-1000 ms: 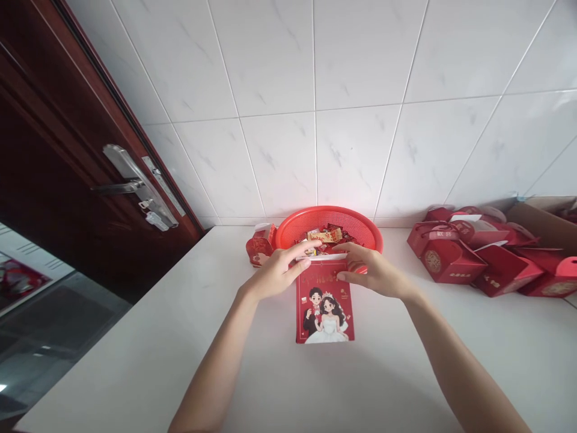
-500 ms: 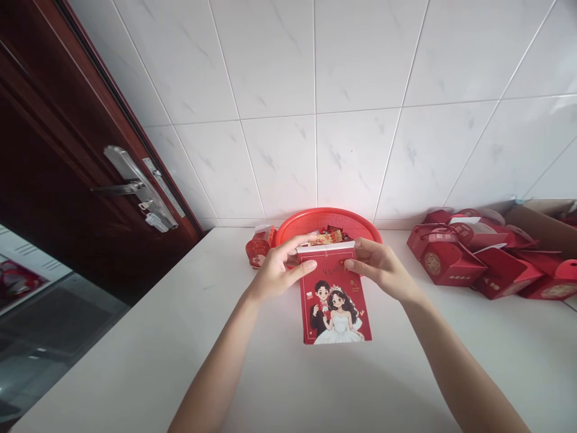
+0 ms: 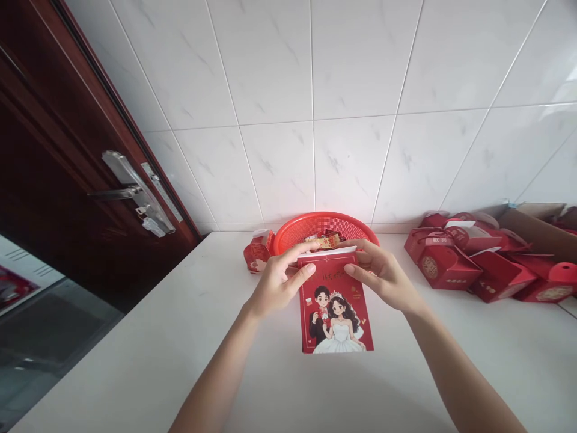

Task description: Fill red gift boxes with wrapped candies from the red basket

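Observation:
Between my two hands is a red paper gift bag (image 3: 336, 307), printed with a cartoon couple in wedding clothes and gold lettering. Its white-edged top end points away from me. My left hand (image 3: 282, 282) grips the upper left corner, thumb on the printed face. The upper right corner is pinched by my right hand (image 3: 378, 273), also thumb on top, with its other fingers behind the edge. Just beyond the bag stands a red plastic basket (image 3: 288, 231) holding wrapped sweets (image 3: 327, 242), partly hidden by my fingers and the bag.
A small red box (image 3: 258, 252) sits left of the basket. Several red gift boxes (image 3: 451, 264) are piled at the right, beside an open cardboard carton (image 3: 536, 225). White tiles back the white table (image 3: 180, 337). A dark wooden door (image 3: 67, 120) with a lever handle is at left.
The top edge of the bag has parted slightly, showing more white inside. Both hands and the bag sit slightly lower in view, still gripping the same corners.

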{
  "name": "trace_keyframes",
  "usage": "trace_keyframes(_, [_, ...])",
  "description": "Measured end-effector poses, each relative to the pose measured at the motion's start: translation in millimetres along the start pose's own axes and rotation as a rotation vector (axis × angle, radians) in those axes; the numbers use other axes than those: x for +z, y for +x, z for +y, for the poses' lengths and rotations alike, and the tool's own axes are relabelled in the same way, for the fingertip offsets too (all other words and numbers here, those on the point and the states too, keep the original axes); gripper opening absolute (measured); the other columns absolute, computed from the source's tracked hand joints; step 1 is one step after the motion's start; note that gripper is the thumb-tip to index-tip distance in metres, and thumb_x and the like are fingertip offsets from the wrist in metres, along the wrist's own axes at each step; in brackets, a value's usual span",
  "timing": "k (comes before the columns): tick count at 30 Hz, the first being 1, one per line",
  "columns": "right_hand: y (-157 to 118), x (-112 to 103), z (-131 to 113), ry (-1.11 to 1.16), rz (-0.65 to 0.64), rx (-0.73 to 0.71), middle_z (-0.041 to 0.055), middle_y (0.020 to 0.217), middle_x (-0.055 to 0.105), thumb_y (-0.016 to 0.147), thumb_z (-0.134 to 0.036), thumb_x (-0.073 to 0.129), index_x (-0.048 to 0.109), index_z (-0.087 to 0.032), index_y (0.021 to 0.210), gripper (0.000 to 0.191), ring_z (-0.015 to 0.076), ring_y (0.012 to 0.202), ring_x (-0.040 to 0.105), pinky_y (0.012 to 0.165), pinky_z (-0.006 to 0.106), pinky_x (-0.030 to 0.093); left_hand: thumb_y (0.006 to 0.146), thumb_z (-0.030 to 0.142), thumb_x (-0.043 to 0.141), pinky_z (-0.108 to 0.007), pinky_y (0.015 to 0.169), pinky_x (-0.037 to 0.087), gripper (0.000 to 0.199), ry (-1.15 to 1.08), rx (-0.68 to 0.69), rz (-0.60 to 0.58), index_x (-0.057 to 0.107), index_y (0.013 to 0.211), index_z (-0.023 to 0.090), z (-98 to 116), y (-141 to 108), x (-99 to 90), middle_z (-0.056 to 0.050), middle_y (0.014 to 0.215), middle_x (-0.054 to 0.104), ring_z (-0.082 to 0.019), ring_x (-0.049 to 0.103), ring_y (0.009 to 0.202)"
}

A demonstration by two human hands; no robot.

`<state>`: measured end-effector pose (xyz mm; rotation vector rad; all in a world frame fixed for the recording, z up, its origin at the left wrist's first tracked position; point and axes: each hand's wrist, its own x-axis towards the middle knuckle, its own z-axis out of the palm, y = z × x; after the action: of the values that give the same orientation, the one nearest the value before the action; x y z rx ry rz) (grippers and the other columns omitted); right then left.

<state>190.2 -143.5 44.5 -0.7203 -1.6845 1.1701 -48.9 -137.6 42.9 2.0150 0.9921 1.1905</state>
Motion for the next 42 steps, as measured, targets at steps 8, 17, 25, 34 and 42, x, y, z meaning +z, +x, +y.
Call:
trace_keyframes(8, [-2.4,1.5,-2.7,-0.152,0.042,-0.050,0.0082,0.107,0.075,0.095,-0.046,0.063,0.056,-0.023,0.129,0.042,0.0230,0.090,0.071,0.075,0.032,0.059,0.095,0.042,0.061,-0.033,0.097,0.057,0.039,-0.007,0.003,0.001,0.065,0.130,0.024,7.7,-0.2,-1.0,-0.009,0.135,0.067,-0.025,0.067,0.117])
trace_keyframes(17, [-2.8,-0.2,-2.2,-0.261,0.094,-0.114,0.0087,0.114,0.073,0.095,-0.045,0.063,0.061,-0.025,0.129,0.039,0.0236,0.093,0.071,0.073,0.032,0.061,0.094,0.042,0.062,-0.034,0.100,0.055,0.039,-0.024,-0.013,-0.006,0.065,0.129,0.023,4.6,1.3,0.4,-0.009,0.136,0.067,-0.025,0.067,0.116])
trace_keyframes(25, [-3.3,-1.9,5.6,-0.274,0.145,-0.137,0.0091,0.115,0.074,0.090,-0.048,0.069,0.073,-0.026,0.113,0.032,0.0239,0.086,0.073,0.070,0.034,0.062,0.092,0.038,0.065,-0.034,0.101,0.054,0.030,0.011,0.025,0.038,0.070,0.117,0.022,5.7,1.6,-1.4,-0.008,0.121,0.073,-0.024,0.067,0.114])
trace_keyframes(34, [2.5,-2.5,6.9,-0.148,0.187,-0.067,0.0084,0.093,0.077,0.088,-0.052,0.070,0.075,-0.023,0.099,0.032,0.0241,0.082,0.072,0.069,0.033,0.060,0.089,0.034,0.068,-0.030,0.085,0.060,0.023,0.005,-0.010,-0.011,0.077,0.104,0.019,3.0,3.7,1.6,-0.007,0.104,0.079,-0.021,0.073,0.094])
trace_keyframes(42, [-22.5,-12.4,17.6,-0.244,-0.030,0.094,0.0067,0.084,0.075,0.094,-0.054,0.061,0.074,-0.019,0.090,0.038,0.0220,0.076,0.069,0.066,0.031,0.056,0.083,0.040,0.074,-0.029,0.080,0.062,0.028,-0.071,-0.074,-0.144,0.077,0.102,0.019,-16.0,-16.5,23.8,-0.007,0.101,0.079,-0.021,0.075,0.091])
